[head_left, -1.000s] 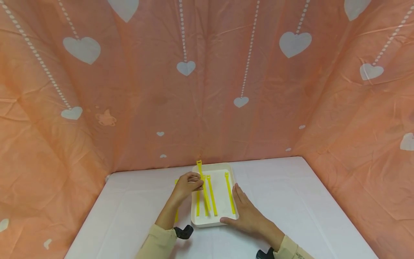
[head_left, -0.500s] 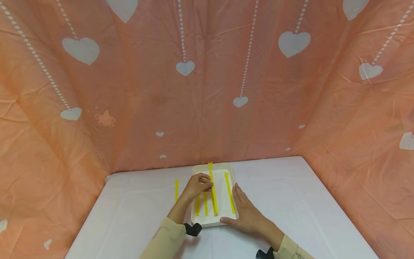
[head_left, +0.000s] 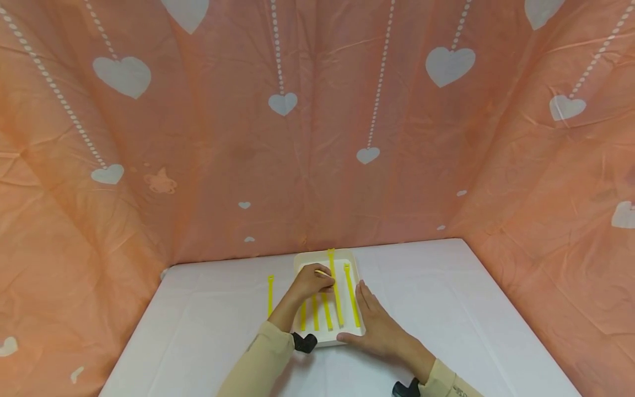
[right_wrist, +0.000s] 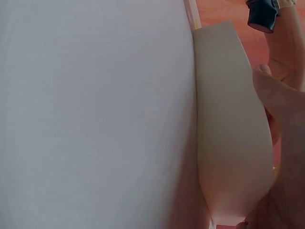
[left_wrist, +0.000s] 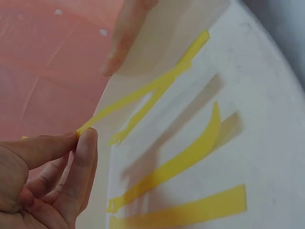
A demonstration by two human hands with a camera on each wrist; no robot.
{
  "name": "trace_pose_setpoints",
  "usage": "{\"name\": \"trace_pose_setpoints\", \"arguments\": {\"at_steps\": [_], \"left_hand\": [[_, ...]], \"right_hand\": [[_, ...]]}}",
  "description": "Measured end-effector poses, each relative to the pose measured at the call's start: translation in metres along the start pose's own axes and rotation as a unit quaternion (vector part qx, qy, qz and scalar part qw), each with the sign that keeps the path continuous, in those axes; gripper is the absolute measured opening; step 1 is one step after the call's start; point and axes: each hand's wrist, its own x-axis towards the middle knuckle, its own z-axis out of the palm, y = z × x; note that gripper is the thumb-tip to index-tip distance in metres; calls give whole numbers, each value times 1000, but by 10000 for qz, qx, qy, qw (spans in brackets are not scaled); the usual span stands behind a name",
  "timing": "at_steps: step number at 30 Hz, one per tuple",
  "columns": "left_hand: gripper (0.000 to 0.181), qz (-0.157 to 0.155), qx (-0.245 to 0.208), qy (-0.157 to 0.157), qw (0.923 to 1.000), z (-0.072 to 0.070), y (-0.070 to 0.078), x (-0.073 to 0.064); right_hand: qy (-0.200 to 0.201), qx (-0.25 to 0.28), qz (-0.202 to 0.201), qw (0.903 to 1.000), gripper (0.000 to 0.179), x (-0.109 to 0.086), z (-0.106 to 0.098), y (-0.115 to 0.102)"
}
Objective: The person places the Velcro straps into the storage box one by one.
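My left hand (head_left: 308,284) is above the white tray (head_left: 308,257). Thumb and fingers pinch a flat yellow cable tie (left_wrist: 131,100) with a slotted head, its tail slanting down over the tray. Several more yellow ties lie side by side in the tray; one of them (left_wrist: 167,167) has a tip that curls up. Beside the held tie lies the rightmost one (head_left: 353,300). My right hand (head_left: 379,325) rests against the tray's right side, fingers extended, thumb by the near rim. From the right wrist, the tray's outer wall (right_wrist: 231,119) shows along that hand.
Another yellow cable tie (head_left: 270,295) lies on the white table (head_left: 213,331), left of the tray. An orange curtain with white hearts (head_left: 317,187) rises behind and at both sides of the table. Each wrist carries a black camera mount (head_left: 305,342).
My left hand has moved right over the tray with a cable tie. A tie now lies third from the left, where the hand passed. My right hand stays in place.
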Motion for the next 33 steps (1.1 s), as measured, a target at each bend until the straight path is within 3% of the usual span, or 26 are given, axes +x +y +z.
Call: {"name": "trace_pose_setpoints", "arguments": {"at_steps": [6, 13, 18, 25, 33], "left_hand": [[20, -154, 113, -28, 9998, 4, -1, 8], [20, -340, 834, 108, 9959, 8, -1, 14], [17, -493, 1083, 216, 9927, 15, -4, 18], [17, -311, 1370, 330, 9895, 22, -2, 19], [14, -396, 1254, 327, 9908, 27, -6, 22]], "right_hand": [[-180, 83, 177, 9996, 131, 1, -1, 0], [-165, 51, 159, 9997, 131, 3, 1, 2], [-184, 50, 175, 9997, 131, 3, 1, 3], [-118, 100, 146, 9998, 130, 3, 0, 2], [-264, 80, 269, 9993, 130, 2, -2, 0]]}}
